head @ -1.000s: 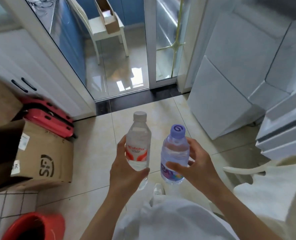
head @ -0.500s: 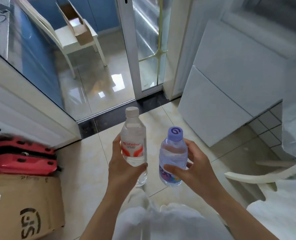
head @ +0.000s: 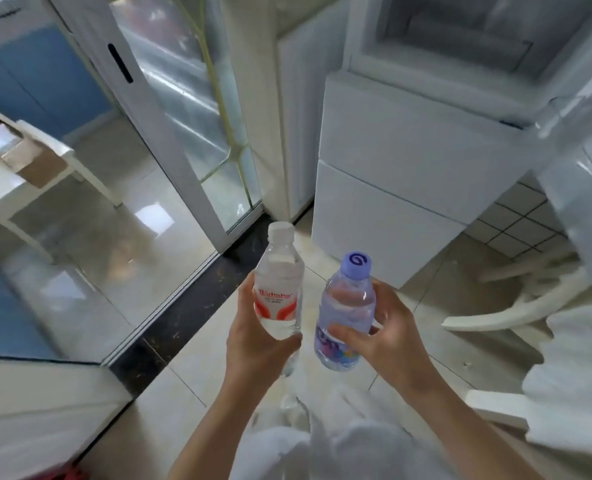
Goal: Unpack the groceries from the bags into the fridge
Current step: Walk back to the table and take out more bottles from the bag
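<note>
Two water bottles were out in front of the fridge [head: 408, 161], one per hand. The left hand [head: 253, 337] was wrapped around the lower half of the white-capped bottle [head: 280, 292] with the red label, held upright and full of clear water. The right hand [head: 388, 337] gripped the purple-capped bottle [head: 346, 310] from the side, thumb across its front, tilted a bit left, also full. The bottles sat just beside each other, over the tiled floor [head: 190, 382]; the fridge's top compartment stood open
</note>
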